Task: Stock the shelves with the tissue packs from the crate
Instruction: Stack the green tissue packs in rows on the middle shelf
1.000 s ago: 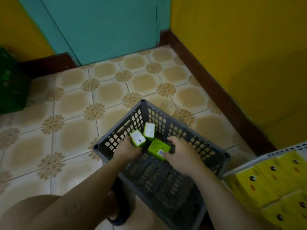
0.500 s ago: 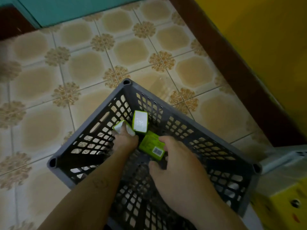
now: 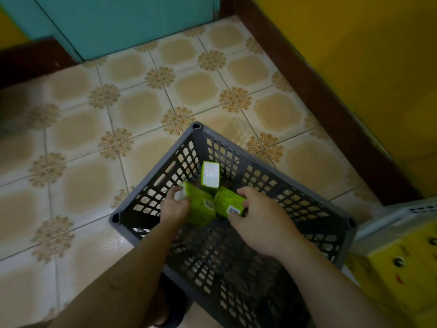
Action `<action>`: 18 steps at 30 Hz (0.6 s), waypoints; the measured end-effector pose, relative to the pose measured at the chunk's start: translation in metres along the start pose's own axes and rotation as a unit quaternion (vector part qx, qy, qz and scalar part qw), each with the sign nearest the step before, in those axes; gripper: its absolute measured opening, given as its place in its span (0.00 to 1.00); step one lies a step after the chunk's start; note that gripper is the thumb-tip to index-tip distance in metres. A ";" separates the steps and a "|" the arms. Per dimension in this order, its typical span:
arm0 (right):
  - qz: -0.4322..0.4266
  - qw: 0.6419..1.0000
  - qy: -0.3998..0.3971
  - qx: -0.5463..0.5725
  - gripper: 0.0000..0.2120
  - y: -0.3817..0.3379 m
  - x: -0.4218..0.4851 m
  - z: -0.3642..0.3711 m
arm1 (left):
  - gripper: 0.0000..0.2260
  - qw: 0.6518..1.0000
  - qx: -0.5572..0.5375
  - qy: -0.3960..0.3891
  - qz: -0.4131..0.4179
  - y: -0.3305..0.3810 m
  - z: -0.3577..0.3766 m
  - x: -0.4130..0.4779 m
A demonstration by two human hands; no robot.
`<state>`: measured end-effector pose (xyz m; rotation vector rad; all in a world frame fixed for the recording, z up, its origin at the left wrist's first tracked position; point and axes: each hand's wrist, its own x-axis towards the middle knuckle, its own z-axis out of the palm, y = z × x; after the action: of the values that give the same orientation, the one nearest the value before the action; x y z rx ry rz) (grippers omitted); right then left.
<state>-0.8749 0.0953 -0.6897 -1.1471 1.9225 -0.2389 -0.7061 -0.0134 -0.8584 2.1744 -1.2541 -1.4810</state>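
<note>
grey crate (image 3: 272, 168): sits on tiled floor (image 3: 139, 107), holds three green tissue packs near far corner | left hand (image 3: 174, 208): clasps left pack (image 3: 199, 208) | right hand (image 3: 261, 222): clasps right pack (image 3: 227, 201) | third pack (image 3: 210, 174): stands upright just behind, ungripped

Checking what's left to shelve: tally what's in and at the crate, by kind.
Green tissue packs: 3 (left pack, right pack, far pack)
Grey crate: 1
Hands: 2 (left hand, right hand)
Total: 6
</note>
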 end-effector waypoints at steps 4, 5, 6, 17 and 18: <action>0.001 1.000 0.005 0.014 0.23 0.001 -0.025 -0.004 | 0.10 0.986 -0.156 -0.036 0.046 0.030 -0.024 -0.080; 0.004 1.000 0.017 0.025 0.25 0.001 -0.034 -0.008 | 0.10 0.981 -0.178 -0.051 0.065 0.038 -0.030 -0.104; 0.007 0.998 0.031 0.053 0.26 0.000 -0.047 -0.013 | 0.09 0.975 -0.193 -0.067 0.092 0.046 -0.037 -0.127; 0.018 0.842 0.028 0.539 0.30 0.006 -0.215 -0.038 | 0.32 0.850 -0.047 -0.217 0.478 0.042 -0.060 -0.362; 0.009 0.829 0.052 0.557 0.31 0.010 -0.228 -0.037 | 0.28 0.836 -0.060 -0.231 0.494 0.042 -0.062 -0.376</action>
<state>-0.8616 0.2719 -0.5412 -0.3030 1.4339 -1.2401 -0.7224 0.2258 -0.5597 0.7593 -1.9202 -1.5017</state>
